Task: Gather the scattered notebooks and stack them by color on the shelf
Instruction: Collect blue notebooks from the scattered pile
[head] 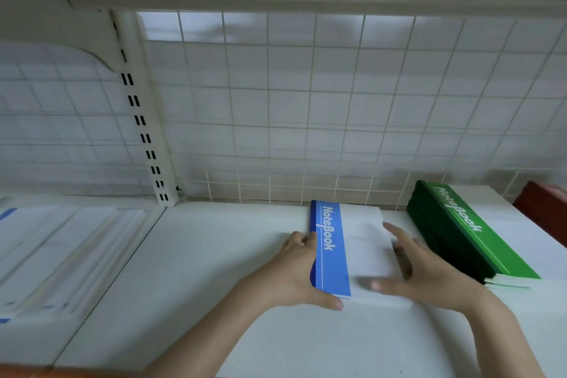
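A stack of blue notebooks (333, 250) lies on the white shelf (214, 270), its top cover blue along the spine and white beside it. My left hand (294, 273) grips the stack's left spine side, thumb under the near corner. My right hand (429, 276) hovers at the stack's right edge with fingers spread; it is blurred. To the right sits a stack of green notebooks (466, 233), apart from both hands.
A wire grid back panel (306, 107) closes the shelf behind. A slotted upright (144, 132) divides it from the left bay, where white paper pads (61, 252) lie. A red object (543, 209) sits at the far right edge.
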Tool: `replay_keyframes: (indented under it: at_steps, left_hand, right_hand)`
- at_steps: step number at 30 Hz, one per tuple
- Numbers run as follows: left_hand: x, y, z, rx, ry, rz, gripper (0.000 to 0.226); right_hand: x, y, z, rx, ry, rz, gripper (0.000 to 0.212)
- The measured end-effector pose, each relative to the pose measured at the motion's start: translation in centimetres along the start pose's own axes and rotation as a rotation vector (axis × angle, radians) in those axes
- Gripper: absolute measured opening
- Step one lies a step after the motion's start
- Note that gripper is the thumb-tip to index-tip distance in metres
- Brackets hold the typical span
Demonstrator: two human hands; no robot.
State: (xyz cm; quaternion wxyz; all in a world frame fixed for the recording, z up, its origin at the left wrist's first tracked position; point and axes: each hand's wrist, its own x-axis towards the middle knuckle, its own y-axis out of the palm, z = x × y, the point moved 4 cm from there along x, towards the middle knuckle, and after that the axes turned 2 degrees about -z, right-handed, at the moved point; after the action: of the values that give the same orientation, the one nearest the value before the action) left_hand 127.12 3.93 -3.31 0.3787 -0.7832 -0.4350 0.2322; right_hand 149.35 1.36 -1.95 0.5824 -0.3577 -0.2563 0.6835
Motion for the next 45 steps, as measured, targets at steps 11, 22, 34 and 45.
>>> replay_keyframes:
  at_steps: [11,22,34,45]
  left_hand:
    - [-1.0,0.4,-0.3,0.178,0.111,-0.206,0.073]
    - [-0.8,0.4,-0.2,0.482,0.123,-0.259,0.078]
    - [-0.9,0.4,0.1,0.392,0.100,-0.245,0.084]
    - [-1.0,-2.2,0.8,0.279,-0.103,-0.312,0.076]
  right_hand:
    - [0.1,0.1,0.1,-0.013,-0.136,0.048,0.112]
    - [0.2,0.1,-0.1,-0.015,-0.160,-0.028,0.105]
    - [0.4,0.4,-0.4,-0.002,-0.143,0.051,0.113]
    - [0.5,-0.8,1.8,-0.072,-0.192,-0.540,0.034]
